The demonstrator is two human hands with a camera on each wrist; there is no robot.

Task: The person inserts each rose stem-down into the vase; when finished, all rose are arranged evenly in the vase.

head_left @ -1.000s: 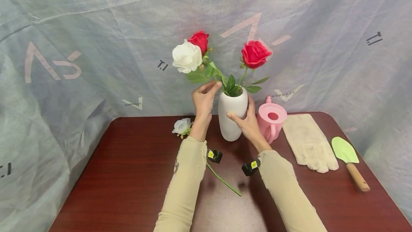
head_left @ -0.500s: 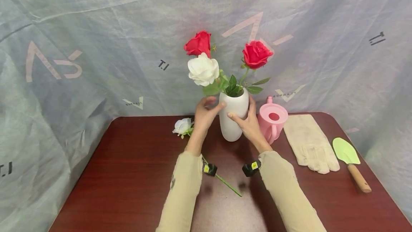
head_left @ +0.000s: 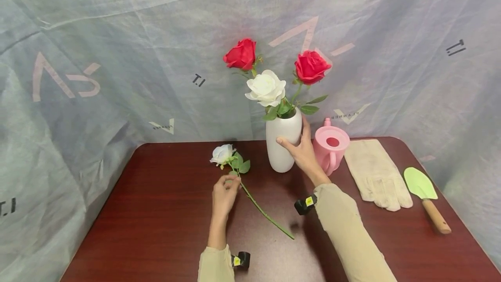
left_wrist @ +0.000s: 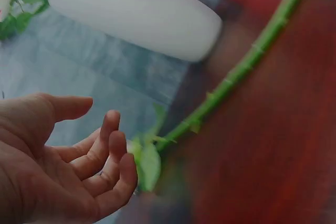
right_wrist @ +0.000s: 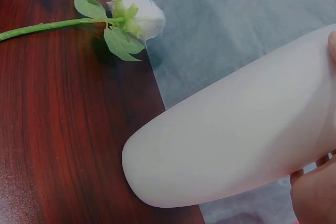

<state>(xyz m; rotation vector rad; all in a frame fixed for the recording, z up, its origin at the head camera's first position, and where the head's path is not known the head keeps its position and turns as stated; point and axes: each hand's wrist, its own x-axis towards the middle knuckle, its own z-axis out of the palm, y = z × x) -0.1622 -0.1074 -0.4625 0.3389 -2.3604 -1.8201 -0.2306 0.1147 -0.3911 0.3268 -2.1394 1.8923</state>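
A white vase (head_left: 282, 147) stands on the table, held by my right hand (head_left: 305, 153) with the thumb across its front and fingers around its far side. From its mouth rise two red roses (head_left: 312, 67) and a white rose (head_left: 266, 87). Another white rose (head_left: 222, 154) lies on the table, its long green stem (head_left: 263, 212) slanting toward the front. Over that stem, near the leaves, is my left hand (head_left: 225, 195). In the left wrist view its thumb and loosely bent fingers (left_wrist: 113, 166) are apart, with nothing between them. The right wrist view shows the lying rose's leaves (right_wrist: 122, 43) plainly.
Right of the vase stands a pink watering can (head_left: 331, 147). Beyond it lie cream gloves (head_left: 377, 173) and a small green trowel (head_left: 420, 182) with a wooden handle. A grey sheet (head_left: 156, 55) hangs behind the dark red table (head_left: 156, 229).
The left hand has let go of the white rose, which now leans over the vase's mouth, and has come down left to the lying rose. The right hand stays on the vase.
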